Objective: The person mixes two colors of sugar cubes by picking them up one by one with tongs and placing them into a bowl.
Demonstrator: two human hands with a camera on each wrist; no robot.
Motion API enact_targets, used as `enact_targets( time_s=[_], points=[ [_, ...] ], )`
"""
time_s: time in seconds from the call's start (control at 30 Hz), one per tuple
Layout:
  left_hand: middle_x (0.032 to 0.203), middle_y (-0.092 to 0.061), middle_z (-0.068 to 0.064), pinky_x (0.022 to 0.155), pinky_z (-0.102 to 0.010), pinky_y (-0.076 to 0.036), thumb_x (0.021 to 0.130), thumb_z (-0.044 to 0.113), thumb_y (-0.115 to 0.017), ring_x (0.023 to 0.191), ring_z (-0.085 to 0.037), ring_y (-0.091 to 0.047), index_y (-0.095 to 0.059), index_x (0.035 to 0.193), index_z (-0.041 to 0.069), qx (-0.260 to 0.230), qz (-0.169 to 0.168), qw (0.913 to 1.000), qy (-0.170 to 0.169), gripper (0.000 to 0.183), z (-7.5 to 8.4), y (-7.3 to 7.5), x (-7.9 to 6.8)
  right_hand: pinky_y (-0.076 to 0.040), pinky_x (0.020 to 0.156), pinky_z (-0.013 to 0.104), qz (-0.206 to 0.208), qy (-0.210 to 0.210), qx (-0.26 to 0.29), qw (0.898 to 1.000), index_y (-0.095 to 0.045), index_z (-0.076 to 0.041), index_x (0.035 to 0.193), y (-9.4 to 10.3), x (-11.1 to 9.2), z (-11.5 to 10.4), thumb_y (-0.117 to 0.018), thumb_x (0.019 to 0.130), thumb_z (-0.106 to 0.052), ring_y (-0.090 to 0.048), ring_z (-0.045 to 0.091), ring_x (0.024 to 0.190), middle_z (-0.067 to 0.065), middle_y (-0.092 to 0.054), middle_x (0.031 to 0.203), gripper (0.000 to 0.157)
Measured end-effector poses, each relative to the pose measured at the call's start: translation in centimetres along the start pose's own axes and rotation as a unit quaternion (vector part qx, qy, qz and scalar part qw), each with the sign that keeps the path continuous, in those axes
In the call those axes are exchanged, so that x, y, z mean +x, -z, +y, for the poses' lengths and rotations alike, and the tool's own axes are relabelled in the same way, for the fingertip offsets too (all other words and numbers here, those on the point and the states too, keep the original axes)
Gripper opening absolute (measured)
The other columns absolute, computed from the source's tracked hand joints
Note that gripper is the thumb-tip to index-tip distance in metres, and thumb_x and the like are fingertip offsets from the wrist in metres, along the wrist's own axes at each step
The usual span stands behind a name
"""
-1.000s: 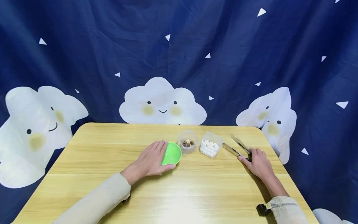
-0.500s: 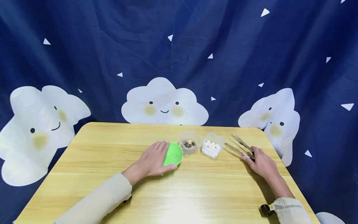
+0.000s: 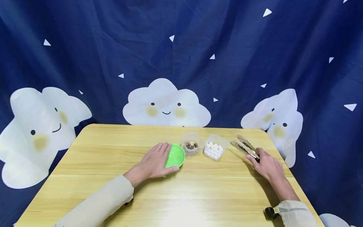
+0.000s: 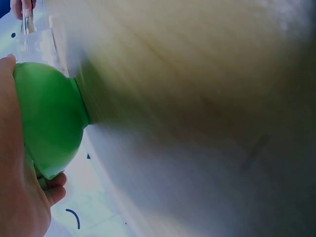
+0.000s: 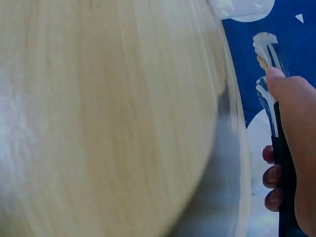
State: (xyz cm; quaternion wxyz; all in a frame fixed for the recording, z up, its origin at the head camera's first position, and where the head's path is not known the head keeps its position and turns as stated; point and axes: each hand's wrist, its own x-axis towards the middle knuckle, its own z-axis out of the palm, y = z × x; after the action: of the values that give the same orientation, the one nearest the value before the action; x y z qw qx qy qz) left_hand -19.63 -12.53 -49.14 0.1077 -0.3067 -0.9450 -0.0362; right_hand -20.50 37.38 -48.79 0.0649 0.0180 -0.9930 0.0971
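A small green bowl stands upright on the table, and my left hand grips it from the left side, thumb at the near rim and fingers round the far side. In the left wrist view the bowl shows its outer wall and foot, with fingertips curled behind it. My right hand holds metal tongs by their black handles, the arms spread apart and pointing left toward the containers. The right wrist view shows the scalloped tong tips with nothing between them.
Right of the bowl stands a clear plastic container with brown and tan pieces. Beside it, another clear container holds several white pieces. Both sit on the wooden table; a blue cloud-print curtain hangs behind.
The tongs' arms have come closer together than half a second ago, and the right hand has shifted slightly right since one second ago. The left hand and bowl stay together in place.
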Motion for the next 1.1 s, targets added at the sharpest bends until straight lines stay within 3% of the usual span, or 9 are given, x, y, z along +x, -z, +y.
enact_targets(
  time_s=[0.2, 0.67, 1.1],
  points=[
    [0.145, -0.054, -0.021, 0.117, -0.047, -0.045, 0.091, 0.082, -0.043, 0.133, -0.035, -0.053, -0.043, 0.153, -0.006, 0.001, 0.002, 1.0000, 0.001, 0.107, 0.0, -0.1, 0.0, -0.046, 0.055, 0.056, 0.012, 0.007, -0.013, 1.000, -0.051, -0.007, 0.137, 0.9, -0.2, -0.2, -0.046, 0.101, -0.069, -0.067, 0.055, 0.090, 0.028, -0.071, 0.115, 0.072],
    [0.143, -0.054, -0.022, 0.115, -0.047, -0.046, 0.091, 0.082, -0.044, 0.129, -0.034, -0.054, -0.041, 0.153, -0.006, -0.013, -0.007, 0.9999, 0.007, 0.108, 0.1, 0.2, 0.1, -0.044, 0.051, 0.058, 0.044, 0.032, -0.027, 0.998, -0.057, -0.017, 0.136, 3.4, -0.1, -1.6, -0.053, 0.098, -0.067, -0.067, 0.055, 0.087, 0.026, -0.073, 0.108, 0.063],
    [0.142, -0.055, -0.021, 0.115, -0.046, -0.047, 0.090, 0.082, -0.044, 0.128, -0.033, -0.054, -0.041, 0.153, -0.005, -0.010, -0.008, 0.9999, 0.008, 0.108, 0.1, 0.1, 0.1, -0.036, 0.043, 0.044, 0.064, 0.063, -0.035, 0.995, -0.063, -0.015, 0.127, 4.6, -0.6, -3.2, -0.062, 0.095, -0.063, -0.062, 0.036, 0.062, 0.019, -0.074, 0.092, 0.058]
  ],
)
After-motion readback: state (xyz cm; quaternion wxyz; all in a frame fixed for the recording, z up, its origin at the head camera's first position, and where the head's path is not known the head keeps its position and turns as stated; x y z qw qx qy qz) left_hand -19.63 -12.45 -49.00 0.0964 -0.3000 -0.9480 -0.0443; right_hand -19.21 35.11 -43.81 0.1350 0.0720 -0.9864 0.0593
